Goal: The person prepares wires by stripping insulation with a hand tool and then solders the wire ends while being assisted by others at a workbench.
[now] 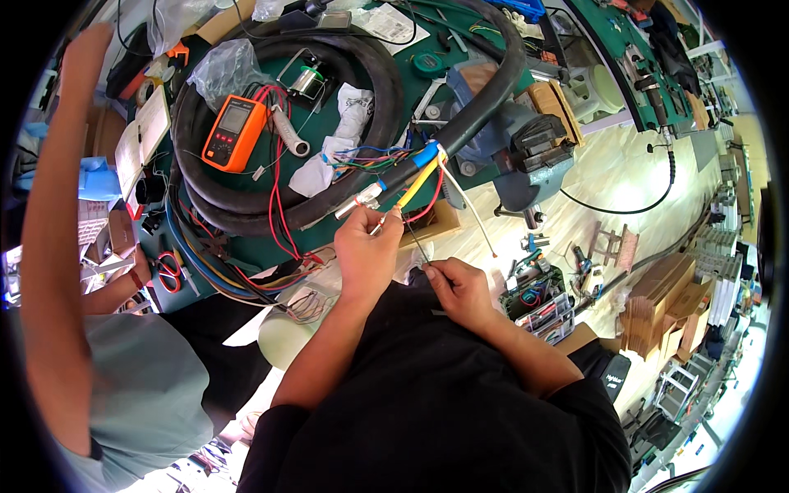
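A thick black cable [472, 119] ends in blue tape [426, 154], where yellow, red and white wires come out. My left hand [368, 255] is closed in a pinch on the end of the yellow wire [419, 182]. By its fingertips is a silver metal cylinder [362, 200] beside the cable. To the right, my right hand [462, 289] is closed on a thin dark rod or wire [417, 245], whose far end points at the left fingertips; its kind is unclear. The red wire [436, 197] loops between the hands, and the white wire [468, 201] hangs free.
On the green table [329, 234] lie an orange multimeter [236, 131], a solder reel [307, 82], white gloves [316, 168] and red-handled scissors [169, 271]. A bench vise [526, 156] stands right. Another person [148, 386] sits close on my left, one arm raised. Tools [538, 287] lie on the floor.
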